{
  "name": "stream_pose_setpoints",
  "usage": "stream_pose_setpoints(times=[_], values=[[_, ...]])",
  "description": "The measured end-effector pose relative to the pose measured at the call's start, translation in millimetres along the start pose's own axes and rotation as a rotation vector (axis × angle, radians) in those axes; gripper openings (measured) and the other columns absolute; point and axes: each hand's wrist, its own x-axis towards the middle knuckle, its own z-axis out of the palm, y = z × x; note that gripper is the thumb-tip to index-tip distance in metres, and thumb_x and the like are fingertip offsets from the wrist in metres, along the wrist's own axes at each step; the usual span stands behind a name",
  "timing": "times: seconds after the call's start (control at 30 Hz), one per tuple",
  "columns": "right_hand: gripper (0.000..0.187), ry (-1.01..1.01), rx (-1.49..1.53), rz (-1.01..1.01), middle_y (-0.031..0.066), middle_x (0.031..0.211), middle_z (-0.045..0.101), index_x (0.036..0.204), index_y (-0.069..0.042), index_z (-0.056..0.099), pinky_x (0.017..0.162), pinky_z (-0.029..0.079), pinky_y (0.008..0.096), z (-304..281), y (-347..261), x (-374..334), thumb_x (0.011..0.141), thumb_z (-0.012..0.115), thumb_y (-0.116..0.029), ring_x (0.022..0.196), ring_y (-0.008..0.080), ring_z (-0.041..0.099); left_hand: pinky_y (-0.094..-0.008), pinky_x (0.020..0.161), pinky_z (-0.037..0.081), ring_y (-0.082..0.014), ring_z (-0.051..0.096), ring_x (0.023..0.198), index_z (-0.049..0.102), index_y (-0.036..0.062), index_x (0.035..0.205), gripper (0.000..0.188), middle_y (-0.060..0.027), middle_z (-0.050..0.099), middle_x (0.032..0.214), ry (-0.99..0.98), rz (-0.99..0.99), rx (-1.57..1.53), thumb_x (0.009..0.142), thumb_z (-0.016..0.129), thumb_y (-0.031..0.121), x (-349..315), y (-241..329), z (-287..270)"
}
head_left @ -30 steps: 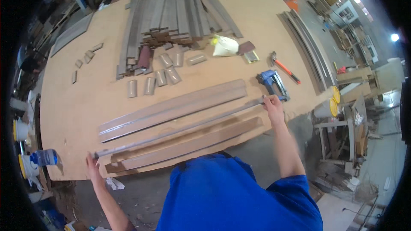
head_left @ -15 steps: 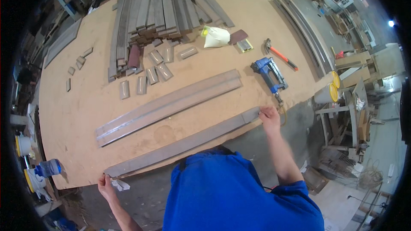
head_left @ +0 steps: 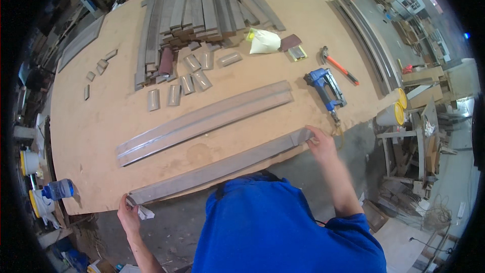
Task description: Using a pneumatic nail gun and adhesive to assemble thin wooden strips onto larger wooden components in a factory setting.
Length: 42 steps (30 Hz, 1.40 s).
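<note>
A long grey wooden strip lies along the table's near edge, with a joint line close to its right end. My left hand grips its left end, fingertips on the end; a small white paper or cloth piece hangs beside that hand. At the other end, my right hand has its thumb and fingers closed around the strip's tip. Farther in, another grooved grey strip rests roughly parallel. Beyond my right hand lie a blue nail gun with a hose and a hammer with an orange handle.
A large stack of grey slats covers the far side, with several short offcuts before it. Long dark profiles line the right edge. A blue water bottle stands at the left corner; yellow-rimmed buckets are at the right.
My view has shifted slightly. Both hands have changed their hold on the strip's ends, and the right fingers now reach over its tip. The strip looks slightly turned about its length.
</note>
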Motion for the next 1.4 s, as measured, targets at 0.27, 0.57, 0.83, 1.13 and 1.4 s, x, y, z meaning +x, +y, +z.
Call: stream_pose_setpoints(times=[0.27,0.57,0.83,1.13,1.4], values=[[0.054,-0.107,-0.061,0.04,0.0155,0.121,0.07,0.134,-0.017,0.066,0.091,0.058,0.0398,-10,3,12,0.083,0.076,-0.002,0.106,0.0327,0.07,-0.032,0.069,0.052,-0.0157,0.054,0.073,0.061,0.0068,0.14,0.074,-0.0041,0.054,0.082,-0.022,-0.043,0.095,0.072,0.084,-0.011,19,12,-9],[0.057,-0.011,0.054,0.015,0.0196,0.131,0.069,0.138,0.0,0.061,0.101,0.054,0.0407,-22,-21,92,0.088,0.078,-0.019,0.12,0.0323,0.067,-0.0434,0.113,0.044,-0.0346,0.053,0.14,0.04,-0.0021,0.156,0.074,-0.0278,0.051,0.152,-0.075,-0.017,-0.24,0.096,0.072,0.028,76,15,-14],[0.052,-0.186,-0.066,0.301,0.0215,0.121,0.073,0.125,-0.001,0.069,0.095,0.056,0.0428,62,-3,165,0.088,0.074,-0.037,0.114,0.0356,0.07,-0.0371,0.091,0.051,-0.0234,0.066,0.104,0.059,-0.0069,0.138,0.056,-0.015,0.071,0.116,0.154,-0.312,-0.025,0.101,0.065,0.034,156,5,55],[0.038,0.093,0.21,0.236,0.0111,0.096,0.075,0.116,0.001,0.071,0.081,0.055,0.0331,-25,-10,52,0.087,0.079,-0.021,0.086,0.0184,0.07,-0.0232,0.074,0.045,-0.0069,0.056,0.084,0.066,-0.0008,0.127,0.031,0.0009,0.064,0.095,0.103,-0.33,-0.635,0.103,0.064,0.019,39,0,-31],[0.036,-0.024,0.221,0.241,0.0168,0.103,0.075,0.12,0.003,0.068,0.085,0.055,0.0335,-15,4,19,0.092,0.074,-0.019,0.092,0.0215,0.071,-0.0282,0.082,0.047,-0.0121,0.06,0.092,0.064,-0.0024,0.132,0.038,-0.0031,0.068,0.11,0.032,-0.17,-0.475,0.105,0.064,0.023,-6,-22,-11]])
